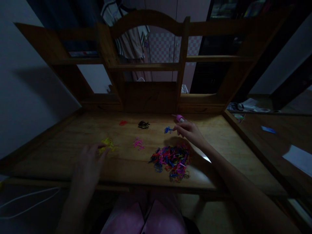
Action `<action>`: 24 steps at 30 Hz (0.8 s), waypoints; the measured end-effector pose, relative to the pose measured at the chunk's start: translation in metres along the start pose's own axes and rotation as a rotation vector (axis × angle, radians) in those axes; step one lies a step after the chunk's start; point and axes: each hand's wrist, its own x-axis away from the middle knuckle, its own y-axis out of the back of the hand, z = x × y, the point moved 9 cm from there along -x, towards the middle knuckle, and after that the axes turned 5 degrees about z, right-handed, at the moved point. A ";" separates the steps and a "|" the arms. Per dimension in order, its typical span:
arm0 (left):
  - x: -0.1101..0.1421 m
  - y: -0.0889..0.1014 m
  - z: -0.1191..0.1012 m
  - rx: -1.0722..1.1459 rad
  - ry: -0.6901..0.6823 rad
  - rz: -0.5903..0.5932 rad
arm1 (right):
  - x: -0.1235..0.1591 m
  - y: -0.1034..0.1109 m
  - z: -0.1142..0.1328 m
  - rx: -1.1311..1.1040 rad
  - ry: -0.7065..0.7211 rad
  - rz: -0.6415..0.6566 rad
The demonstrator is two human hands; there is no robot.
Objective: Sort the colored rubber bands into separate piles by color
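Observation:
My left hand [89,161], blurred by motion, is at the left edge of a yellow rubber band pile [108,144]. Its thumb and forefinger look apart, with no held band discernible. Beside a small pile of blue rubber bands [167,130], my right hand [187,130] has its thumb and forefinger pinched together on a blue band at the pile's edge. Below it lies a large mixed heap of coloured rubber bands [172,159]. Separate small piles hold pink bands [138,143], black bands [143,124] and red bands [123,123].
A pink-capped item [179,118] lies behind my right hand. The wooden desk [122,169] has a shelf frame [151,67] along its back. To the right, a lower surface carries a blue packet [268,129] and white paper [298,159]. The room is dim.

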 end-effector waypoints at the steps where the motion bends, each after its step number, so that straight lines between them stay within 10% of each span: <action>1: 0.004 0.000 -0.001 0.023 0.003 0.015 | 0.000 0.001 -0.001 0.002 -0.006 -0.007; 9: 0.005 -0.034 -0.017 0.030 -0.118 0.129 | 0.000 0.005 -0.002 0.062 -0.026 -0.017; 16: -0.019 -0.015 -0.002 -0.117 -0.103 0.001 | 0.000 0.006 -0.004 0.049 -0.021 -0.020; 20: 0.005 -0.003 -0.048 0.018 -0.186 -0.038 | -0.001 0.006 -0.008 0.054 -0.026 -0.017; 24: 0.042 -0.018 -0.131 0.314 -0.345 0.174 | -0.002 0.005 -0.012 0.057 -0.042 -0.024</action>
